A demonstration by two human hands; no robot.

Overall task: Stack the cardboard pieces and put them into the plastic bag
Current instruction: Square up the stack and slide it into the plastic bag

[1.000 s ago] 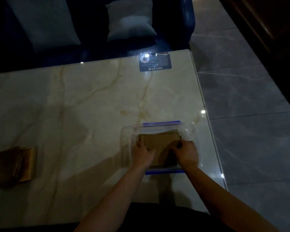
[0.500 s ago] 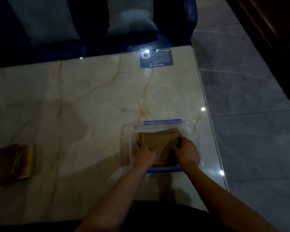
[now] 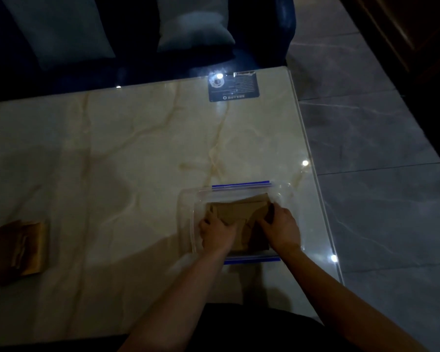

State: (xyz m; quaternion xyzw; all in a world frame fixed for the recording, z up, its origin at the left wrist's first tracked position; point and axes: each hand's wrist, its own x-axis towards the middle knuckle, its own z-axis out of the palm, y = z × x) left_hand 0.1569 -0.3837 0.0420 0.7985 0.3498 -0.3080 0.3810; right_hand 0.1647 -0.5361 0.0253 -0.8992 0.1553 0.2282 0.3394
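At table's 4 o'clock corner: clear plastic bag (image 3: 241,222) lies flat on the marble table (image 3: 137,161), blue zip strips at its 12 and 6 o'clock edges.
Cardboard stack: cardboard pieces (image 3: 239,212) sit within the bag's outline, brown, roughly squared but top sheet skewed a bit toward 1 o'clock. Can't tell for sure if fully inside the film or partly at the mouth; too dim.
Handling, cardboard: prob. light & stiff; thin sheets will slide on each other, so stack shifts if pushed from one side only. Best hold = both short sides at once, 9 and 3 o'clock, squeezing inward.
Handling, bag: soft, slick, floppy film; likely bunches or drags w/ the stack unless mouth is pinned.
Left hand: left hand (image 3: 217,233) at stack's 8 o'clock, palm down, fingers curled & close together over the cardboard's near-left edge; touching it.
Right hand: right hand (image 3: 281,228) at stack's 4 o'clock, fingers bent & together, tips pressed on the stack's right edge. Whether either hand pinches film too: can't tell.
Stage (judgement): seating/aligning the stack in the bag; sealing not yet done.
Elsewhere: more brown cardboard (image 3: 18,250) at 9 o'clock, far left edge, well apart. Dark card (image 3: 234,87) at 12 o'clock near far edge.
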